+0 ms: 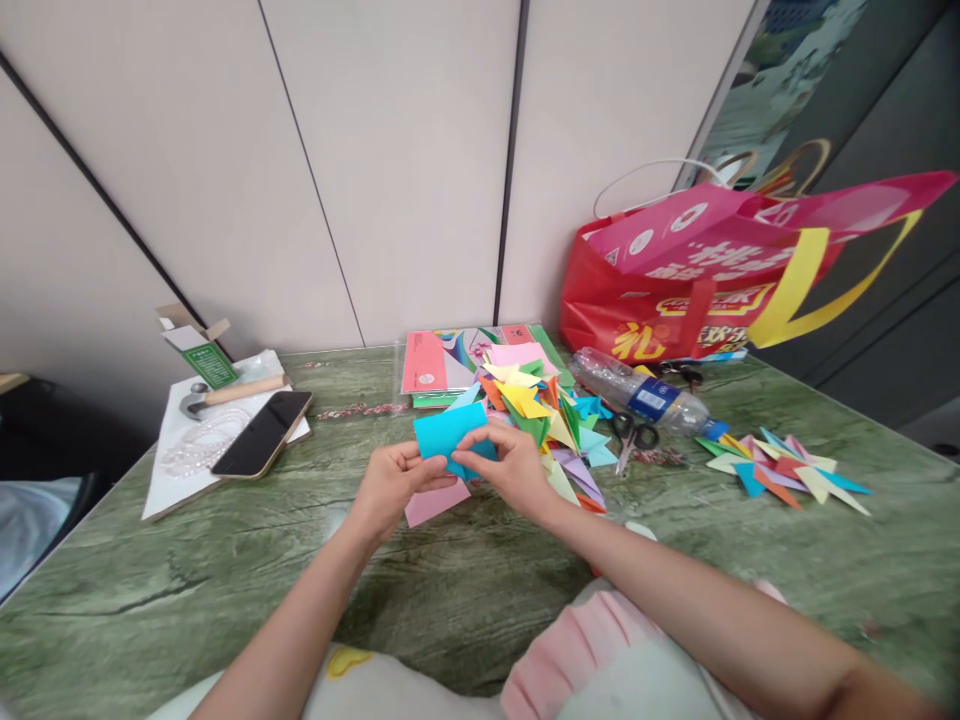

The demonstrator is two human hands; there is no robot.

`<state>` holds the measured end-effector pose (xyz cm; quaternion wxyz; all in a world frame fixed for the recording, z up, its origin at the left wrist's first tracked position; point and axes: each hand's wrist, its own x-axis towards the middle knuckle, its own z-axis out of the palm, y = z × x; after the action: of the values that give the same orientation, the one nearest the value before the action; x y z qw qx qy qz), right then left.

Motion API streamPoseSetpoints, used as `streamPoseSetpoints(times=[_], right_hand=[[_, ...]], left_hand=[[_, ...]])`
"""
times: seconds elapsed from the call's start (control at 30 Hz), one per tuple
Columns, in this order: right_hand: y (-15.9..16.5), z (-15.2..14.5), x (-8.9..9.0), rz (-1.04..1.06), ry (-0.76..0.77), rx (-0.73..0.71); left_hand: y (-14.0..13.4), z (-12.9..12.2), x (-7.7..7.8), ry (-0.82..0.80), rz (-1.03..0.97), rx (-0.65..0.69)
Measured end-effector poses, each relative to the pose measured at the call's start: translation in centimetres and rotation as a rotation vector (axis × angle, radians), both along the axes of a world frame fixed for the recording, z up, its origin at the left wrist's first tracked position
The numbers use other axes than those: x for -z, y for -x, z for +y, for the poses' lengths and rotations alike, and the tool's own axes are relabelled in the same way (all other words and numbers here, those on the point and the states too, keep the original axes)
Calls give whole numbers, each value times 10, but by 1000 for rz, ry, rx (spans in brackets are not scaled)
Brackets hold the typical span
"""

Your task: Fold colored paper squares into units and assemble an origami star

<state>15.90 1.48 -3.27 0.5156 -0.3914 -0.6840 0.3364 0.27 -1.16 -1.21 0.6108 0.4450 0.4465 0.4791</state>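
Note:
A piece of blue paper is held up over the table between both hands. My left hand pinches its lower left part between thumb and fingers. On the right side, my right hand grips the same sheet, thumb and fingertips closed on it. Just behind the hands lies a heap of folded coloured paper pieces, in yellow, green, orange, purple and blue. A pink sheet of paper lies flat below the left hand, partly hidden by it.
Scissors and a plastic bottle lie right of the heap, with a folded paper star farther right. A red bag stands behind. At left, a phone, a hammer and beads rest on a white board.

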Motion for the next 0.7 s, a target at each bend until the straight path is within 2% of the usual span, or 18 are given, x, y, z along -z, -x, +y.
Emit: streamPoseSetpoints(times=[0.17,0.3,0.53,0.7], right_hand=[[1,-1,2,-73,-65,10],[2,-4,1,-125,-95,4],[5,-7,-4,-95,-88,9],[6,-9,-5,-104,-43,93]], left_hand=[[-4,-1,1,3,-12,-55],[-7,-1,3,-27,-71,-51],[-10,-4,1,-64,-117,-33],[-13,-6,1,-40,-163,-48]])
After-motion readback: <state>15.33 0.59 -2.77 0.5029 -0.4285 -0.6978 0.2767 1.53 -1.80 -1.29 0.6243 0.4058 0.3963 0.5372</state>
